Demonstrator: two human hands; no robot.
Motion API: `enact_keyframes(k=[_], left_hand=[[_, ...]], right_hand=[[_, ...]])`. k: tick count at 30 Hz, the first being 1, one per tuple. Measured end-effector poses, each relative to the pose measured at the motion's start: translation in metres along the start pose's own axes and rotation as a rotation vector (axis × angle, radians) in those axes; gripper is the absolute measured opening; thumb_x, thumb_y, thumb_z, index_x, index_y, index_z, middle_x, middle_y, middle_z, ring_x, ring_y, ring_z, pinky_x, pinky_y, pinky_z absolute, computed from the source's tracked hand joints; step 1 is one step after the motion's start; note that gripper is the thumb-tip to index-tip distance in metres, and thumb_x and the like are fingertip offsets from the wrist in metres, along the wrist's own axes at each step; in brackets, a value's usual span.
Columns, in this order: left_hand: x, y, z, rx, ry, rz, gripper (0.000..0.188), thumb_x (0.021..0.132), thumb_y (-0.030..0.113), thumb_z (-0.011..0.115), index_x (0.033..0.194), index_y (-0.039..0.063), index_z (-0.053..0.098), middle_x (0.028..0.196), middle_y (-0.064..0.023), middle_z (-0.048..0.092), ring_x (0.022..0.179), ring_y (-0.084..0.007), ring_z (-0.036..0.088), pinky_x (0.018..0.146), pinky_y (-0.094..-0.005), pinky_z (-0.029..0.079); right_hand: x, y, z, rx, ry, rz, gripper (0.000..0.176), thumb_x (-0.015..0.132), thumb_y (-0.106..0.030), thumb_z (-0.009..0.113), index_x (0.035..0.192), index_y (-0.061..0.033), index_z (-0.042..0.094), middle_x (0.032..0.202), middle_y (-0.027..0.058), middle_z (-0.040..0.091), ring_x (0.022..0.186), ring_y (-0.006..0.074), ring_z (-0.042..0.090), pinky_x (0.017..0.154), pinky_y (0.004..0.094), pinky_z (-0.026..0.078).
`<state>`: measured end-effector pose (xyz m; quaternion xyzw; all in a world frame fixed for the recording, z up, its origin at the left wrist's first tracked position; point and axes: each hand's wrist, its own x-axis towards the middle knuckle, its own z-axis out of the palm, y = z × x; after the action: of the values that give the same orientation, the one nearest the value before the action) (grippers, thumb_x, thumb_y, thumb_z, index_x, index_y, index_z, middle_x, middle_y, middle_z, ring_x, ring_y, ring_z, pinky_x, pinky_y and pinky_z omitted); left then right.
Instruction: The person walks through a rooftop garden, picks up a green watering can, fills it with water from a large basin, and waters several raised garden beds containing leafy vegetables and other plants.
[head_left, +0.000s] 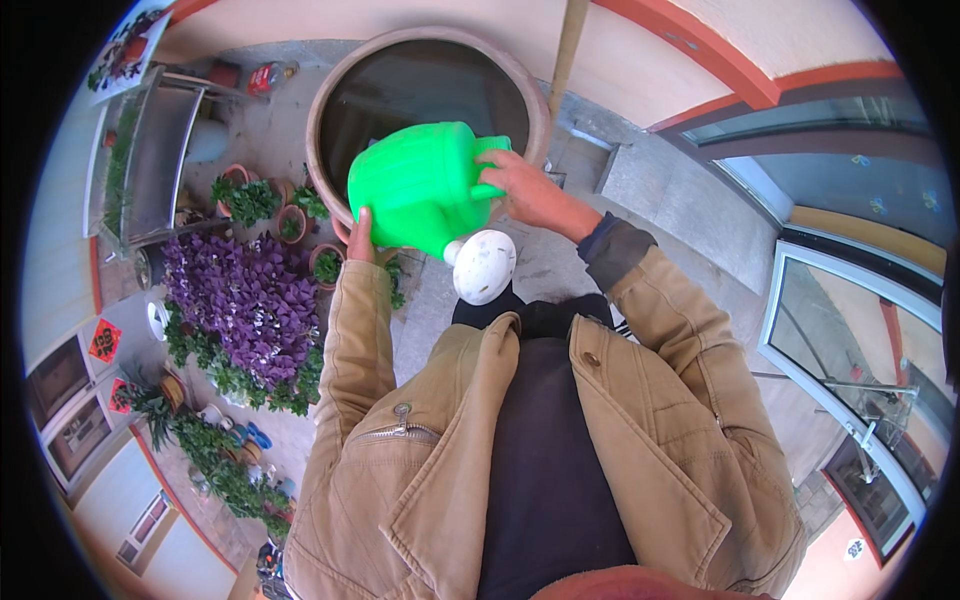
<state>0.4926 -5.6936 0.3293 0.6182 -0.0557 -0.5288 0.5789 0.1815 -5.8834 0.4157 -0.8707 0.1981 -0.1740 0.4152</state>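
Note:
A green plastic watering can is held sideways in both hands over the near rim of a large round clay vat. My right hand grips it at the handle. Against the can's lower left side rests my left hand, its thumb showing and the other fingers mostly hidden. The white sprinkler head points towards my body. Dark liquid fills the vat, partly covered by the can.
Purple-leaved plants and several small clay pots stand left of the vat. A wooden pole leans behind it. Stone steps lie to the right, beside an open glazed window or door panel.

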Motion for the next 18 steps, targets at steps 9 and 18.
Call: enact_keyframes(k=[9, 18], left_hand=[[0.068, 0.031, 0.025, 0.249, 0.251, -0.042, 0.088, 0.083, 0.055, 0.079, 0.126, -0.015, 0.048, 0.117, -0.0215, 0.060, 0.099, -0.0305, 0.065, 0.086, -0.0497, 0.056], [0.105, 0.013, 0.037, 0.808, 0.571, -0.002, 0.103, 0.065, 0.049, 0.094, 0.126, -0.018, 0.046, 0.117, -0.0262, 0.063, 0.106, -0.0308, 0.064, 0.093, -0.0372, 0.052]], right_hand=[[0.070, 0.091, 0.031, -0.088, 0.063, -0.127, 0.032, 0.075, 0.012, 0.061, 0.100, -0.0067, 0.067, 0.142, 0.0214, 0.048, 0.136, 0.0450, 0.043, 0.112, 0.0491, 0.039], [0.091, 0.172, 0.039, -0.306, 0.018, -0.217, 0.043, 0.080, -0.002, 0.066, 0.122, -0.0128, 0.066, 0.132, 0.0232, 0.051, 0.121, 0.0426, 0.054, 0.096, 0.0475, 0.048]])
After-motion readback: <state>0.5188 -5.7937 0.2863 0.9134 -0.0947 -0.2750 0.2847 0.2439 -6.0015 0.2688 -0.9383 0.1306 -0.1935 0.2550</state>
